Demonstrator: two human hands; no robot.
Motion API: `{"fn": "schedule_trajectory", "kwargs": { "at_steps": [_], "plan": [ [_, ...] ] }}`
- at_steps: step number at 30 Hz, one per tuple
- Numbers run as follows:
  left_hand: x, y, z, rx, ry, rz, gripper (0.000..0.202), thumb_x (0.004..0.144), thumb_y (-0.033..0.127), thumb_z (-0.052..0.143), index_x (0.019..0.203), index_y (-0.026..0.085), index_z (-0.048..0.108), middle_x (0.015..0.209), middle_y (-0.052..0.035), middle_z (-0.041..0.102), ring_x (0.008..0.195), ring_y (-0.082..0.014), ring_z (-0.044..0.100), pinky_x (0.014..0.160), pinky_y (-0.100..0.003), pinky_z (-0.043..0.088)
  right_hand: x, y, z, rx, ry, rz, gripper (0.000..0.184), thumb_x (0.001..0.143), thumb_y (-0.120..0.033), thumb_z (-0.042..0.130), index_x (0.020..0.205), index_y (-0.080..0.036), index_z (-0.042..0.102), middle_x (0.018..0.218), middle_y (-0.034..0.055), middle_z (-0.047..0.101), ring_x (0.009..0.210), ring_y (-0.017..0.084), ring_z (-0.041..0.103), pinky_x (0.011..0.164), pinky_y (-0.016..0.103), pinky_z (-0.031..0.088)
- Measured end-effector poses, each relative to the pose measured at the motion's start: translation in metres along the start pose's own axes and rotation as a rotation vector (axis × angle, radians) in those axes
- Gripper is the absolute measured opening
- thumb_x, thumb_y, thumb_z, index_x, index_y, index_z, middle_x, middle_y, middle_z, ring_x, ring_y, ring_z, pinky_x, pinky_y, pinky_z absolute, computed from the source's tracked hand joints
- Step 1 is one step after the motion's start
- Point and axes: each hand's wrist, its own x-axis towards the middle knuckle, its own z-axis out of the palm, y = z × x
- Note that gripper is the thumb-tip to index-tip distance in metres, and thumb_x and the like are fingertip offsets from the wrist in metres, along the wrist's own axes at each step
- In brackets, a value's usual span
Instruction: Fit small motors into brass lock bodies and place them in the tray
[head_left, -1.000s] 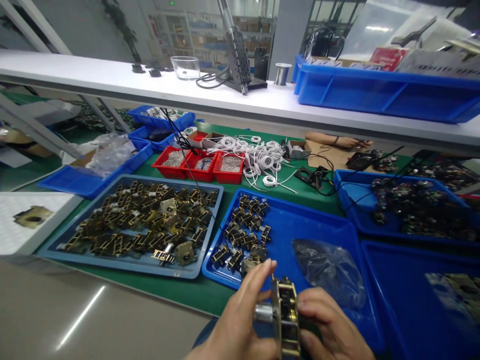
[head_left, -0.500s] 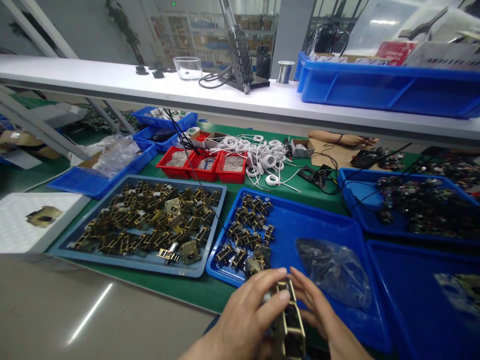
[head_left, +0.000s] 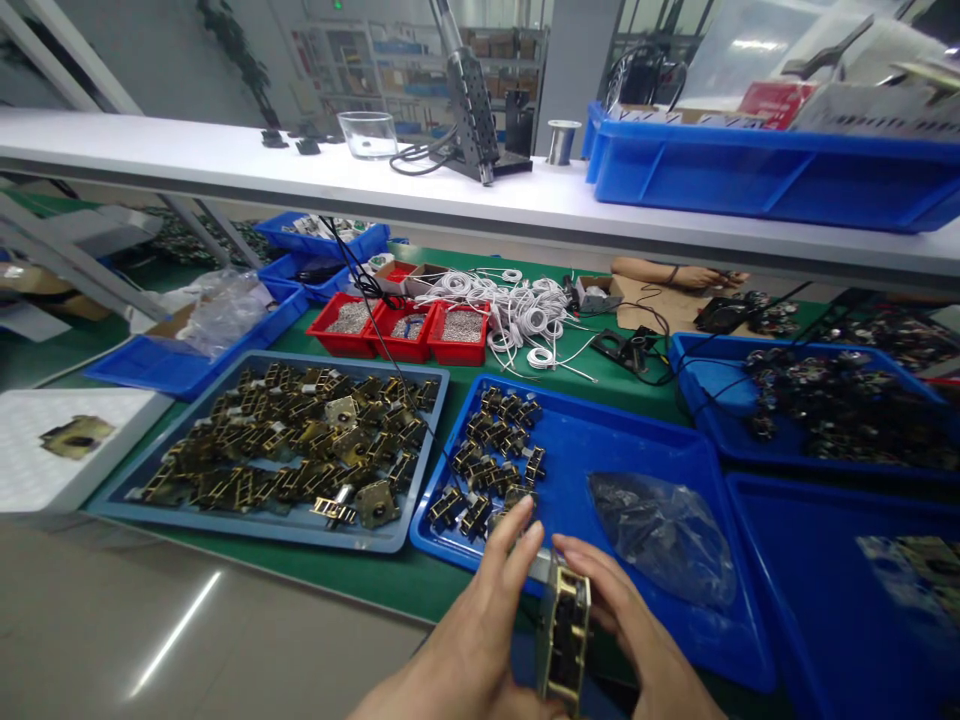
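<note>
A brass-coloured metal part [head_left: 562, 630] with a silver shaft is held on edge between both my hands at the bottom centre. My left hand [head_left: 472, 640] grips its left side, fingers reaching up past the shaft. My right hand [head_left: 637, 640] cups its right side. Just beyond my fingers a blue tray [head_left: 622, 450] holds a cluster of small dark-and-gold parts [head_left: 495, 460] and a crumpled dark plastic bag [head_left: 660, 535].
A grey-blue tray [head_left: 112, 490] to the left is piled with brass parts. Three red bins [head_left: 405, 335], white cable coils [head_left: 525, 315] and more blue trays [head_left: 697, 365] lie beyond. Another person's arm [head_left: 675, 275] rests under the white shelf [head_left: 225, 165].
The brass part has tilted and shifted slightly in my hands, and my left fingers have lifted higher over it. The view has drifted a little.
</note>
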Motion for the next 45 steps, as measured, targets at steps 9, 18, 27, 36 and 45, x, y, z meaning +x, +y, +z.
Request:
{"fn": "schedule_trajectory", "kwargs": {
  "at_steps": [9,18,27,36,45],
  "plan": [
    [-0.006,-0.002,0.019,-0.032,0.106,-0.018,0.112,0.047,0.013,0.084,0.141,0.025,0.023,0.138,-0.0206,0.027,0.118,-0.0394,0.052,0.088,-0.044,0.056,-0.003,-0.022,0.002,-0.271,0.083,-0.15,0.047,0.093,-0.03,0.043,0.139,-0.034,0.033,0.148,0.0058,0.036,0.131,0.022,0.043,0.102,0.036,0.044],
    [0.005,0.011,-0.002,0.362,0.26,0.293,0.041,0.086,0.007,0.049,0.126,0.013,0.041,0.131,-0.0126,0.026,0.122,-0.0194,0.047,0.099,-0.026,0.05,-0.009,-0.015,-0.016,0.137,-0.131,0.042,0.056,0.083,-0.046,0.061,0.134,-0.041,0.04,0.142,0.0045,0.045,0.127,0.028,0.046,0.094,0.037,0.051],
    [0.005,0.012,-0.005,0.413,0.232,0.352,0.024,0.09,0.011,0.05,0.113,0.018,0.049,0.142,-0.0044,0.019,0.126,-0.0149,0.045,0.097,-0.022,0.051,0.013,-0.037,-0.011,0.488,-0.168,0.432,0.102,0.054,-0.056,0.081,0.139,-0.027,0.034,0.147,0.0146,0.035,0.131,0.031,0.041,0.101,0.039,0.042],
    [-0.003,-0.003,0.001,0.163,0.067,0.259,0.109,0.068,0.035,0.079,0.146,0.019,0.006,0.153,-0.023,0.006,0.135,-0.0408,0.029,0.099,-0.051,0.047,0.004,-0.015,-0.005,0.455,0.064,0.269,0.076,0.055,-0.044,0.085,0.123,-0.034,0.052,0.137,0.0083,0.043,0.118,0.031,0.054,0.088,0.037,0.054],
    [0.004,0.01,0.006,-0.04,0.133,0.163,0.093,0.078,0.023,0.069,0.145,0.029,0.004,0.134,-0.0208,0.048,0.123,-0.0327,0.05,0.097,-0.052,0.047,-0.001,-0.009,-0.008,-0.117,0.083,-0.23,0.072,0.077,-0.031,0.071,0.138,-0.032,0.033,0.135,0.012,0.05,0.124,0.028,0.05,0.092,0.035,0.053]
  ]
}}
